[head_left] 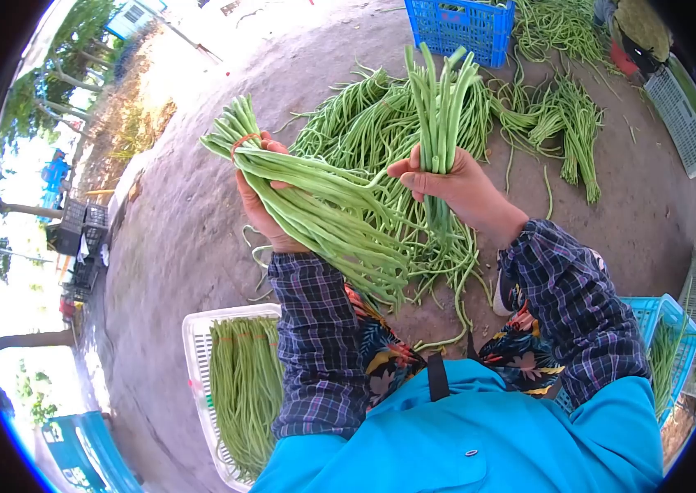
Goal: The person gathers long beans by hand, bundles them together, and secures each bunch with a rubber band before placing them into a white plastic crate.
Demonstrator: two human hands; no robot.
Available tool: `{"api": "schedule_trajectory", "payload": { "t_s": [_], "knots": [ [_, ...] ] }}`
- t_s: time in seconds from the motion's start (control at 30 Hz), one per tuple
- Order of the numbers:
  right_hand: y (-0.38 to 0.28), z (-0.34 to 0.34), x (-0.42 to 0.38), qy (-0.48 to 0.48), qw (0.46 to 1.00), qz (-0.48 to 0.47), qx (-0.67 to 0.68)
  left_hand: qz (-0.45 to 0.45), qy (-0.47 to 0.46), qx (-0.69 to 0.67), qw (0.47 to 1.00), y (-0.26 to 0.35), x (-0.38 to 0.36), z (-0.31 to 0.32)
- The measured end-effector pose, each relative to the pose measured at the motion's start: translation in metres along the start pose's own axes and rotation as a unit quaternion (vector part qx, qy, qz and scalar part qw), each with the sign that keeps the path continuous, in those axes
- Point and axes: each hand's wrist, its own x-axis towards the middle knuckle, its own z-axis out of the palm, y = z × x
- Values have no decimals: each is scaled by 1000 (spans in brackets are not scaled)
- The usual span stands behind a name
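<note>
Cradling a long, pale-green bundle of bean pods (331, 205), tied with a reddish band (242, 145), in the left hand (259, 212) with fingers curled round it; clasping a thinner, upright green bunch of pods (440, 107) in the right hand (467, 187) with fingers wrapped round it, above a tangled green heap of pods (352, 127).

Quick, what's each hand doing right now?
Left hand: closed, holding a big bunch of long green beans with a reddish band around it.
Right hand: closed around a smaller bunch.
</note>
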Motion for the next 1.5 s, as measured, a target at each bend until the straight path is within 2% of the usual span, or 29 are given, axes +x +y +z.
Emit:
{"api": "schedule_trajectory", "payload": {
  "t_s": [0.1, 0.13, 0.2, 0.23, 0.27, 0.33, 0.37, 0.47, 0.5, 0.63, 0.7, 0.83, 0.93, 1.0, 1.07, 1.13, 1.17, 1.2, 1.27, 1.3, 1.33, 1.4, 1.47, 1.5],
  "knots": [
    [1, 7, 7, -26, 999, -8, 22, -91, -2, -103, 991, -4, 1, 7],
    [0, 10, 6, -22, 999, -5, 25, -93, 3, -103, 990, -8, 1, 8],
    [4, 17, 8, -73, 996, 42, 7, -113, -65, -60, 990, -12, 4, 6],
    [7, 22, 7, -87, 994, 61, -5, -97, -71, -3, 993, -9, 3, 6],
    [9, 26, 3, -89, 994, 64, -4, -94, -68, -3, 993, -7, 3, 6],
    [7, 35, -7, -130, 990, 50, -20, -85, -148, -29, 985, -2, 1, 1],
    [9, 40, -11, -131, 990, 54, -11, -82, -145, -27, 986, 2, 4, 0],
    [10, 49, -21, -143, 989, 49, 5, -162, -316, -25, 935, 13, 21, -9],
    [7, 53, -24, -137, 989, 53, 9, -160, -330, -3, 930, 15, 21, -9],
    [10, 55, -27, -138, 988, 52, -37, -142, -347, 8, 927, 11, 26, -11],
    [10, 55, -28, -109, 986, 10, -123, -134, -341, 7, 931, 10, 24, -12],
    [9, 51, -27, -84, 986, 22, -140, -135, -337, 24, 931, 12, 22, -9],
    [10, 47, -24, -40, 995, 14, -86, -147, -333, 47, 930, 14, 21, -8],
    [5, 43, -22, -25, 996, 60, -54, -120, -253, 59, 958, 12, 11, -8],
    [5, 38, -20, -22, 997, 53, -52, -96, -232, 89, 964, 11, 4, -3],
    [5, 30, -17, -44, 996, 63, -53, 41, -39, 193, 980, 12, 2, 0],
    [3, 27, -16, -53, 995, 68, -46, 58, -22, 209, 976, 9, 2, 0],
    [3, 26, -16, -54, 995, 61, -51, 59, -30, 208, 976, 3, 3, 8],
    [3, 25, -18, -96, 987, 119, -54, 11, -75, 276, 958, -8, 1, 23],
    [1, 26, -18, -119, 983, 141, -24, 29, -21, 299, 953, -14, -2, 29],
    [-1, 28, -18, -118, 983, 139, -26, 30, -23, 298, 954, -18, -1, 30],
    [-2, 31, -17, -175, 973, 152, 15, 27, 120, 389, 913, -22, -1, 30],
    [-5, 32, -14, -183, 971, 149, 20, 28, 150, 386, 910, -27, -3, 33],
    [-10, 34, -12, -174, 975, 133, 30, -4, 157, 386, 909, -26, -4, 32]
  ]
}}
